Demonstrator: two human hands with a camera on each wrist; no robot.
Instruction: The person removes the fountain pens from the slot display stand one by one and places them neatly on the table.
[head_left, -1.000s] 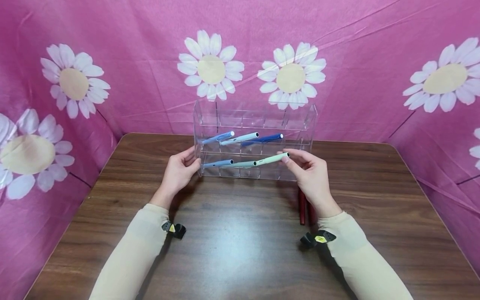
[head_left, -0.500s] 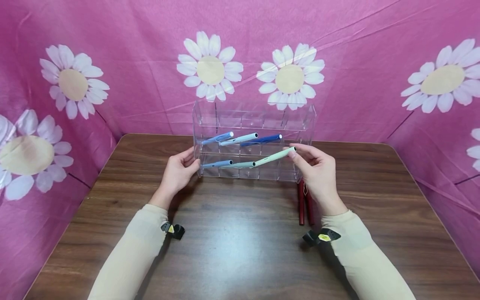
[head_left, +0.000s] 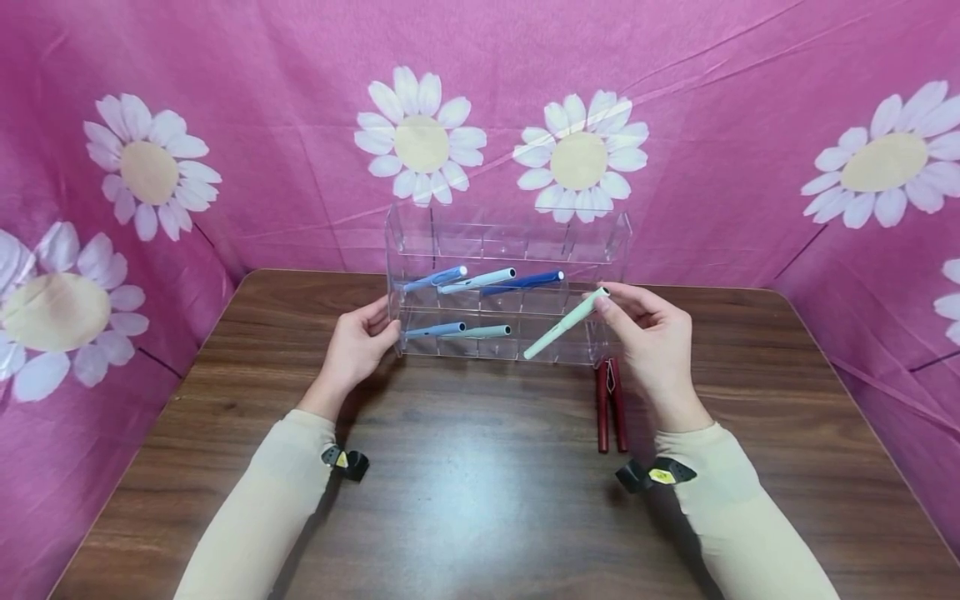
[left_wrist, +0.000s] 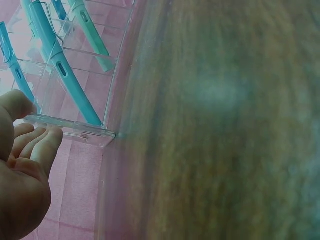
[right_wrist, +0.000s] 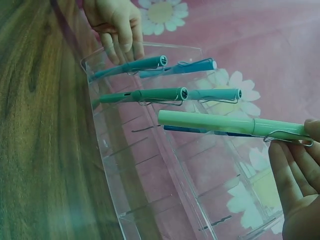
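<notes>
In the head view a clear acrylic pen rack [head_left: 502, 242] with tiered compartments stands on the table. My left hand [head_left: 358, 346] grips its left side panel, thumb on one face and fingers on the other. My right hand [head_left: 656, 350] pinches the clip end of a light green pen [head_left: 566, 325], which slants in front of the lower right compartments. Blue pens [head_left: 435, 329] and a darker green pen [head_left: 483, 332] lie in the lower tier. Above them are a pale blue pen [head_left: 477, 281], a mid-blue pen [head_left: 437, 277] and a dark blue pen [head_left: 525, 282].
Two dark red pens [head_left: 611, 408] lie side by side on the brown wooden table [head_left: 465, 500], just left of my right wrist. A pink cloth with large daisies [head_left: 300, 150] hangs behind the rack and along both sides.
My right hand has moved right and a little toward me, drawing the light green pen out of the lower tier. The pen now tilts more steeply. My left hand has stayed on the rack.
</notes>
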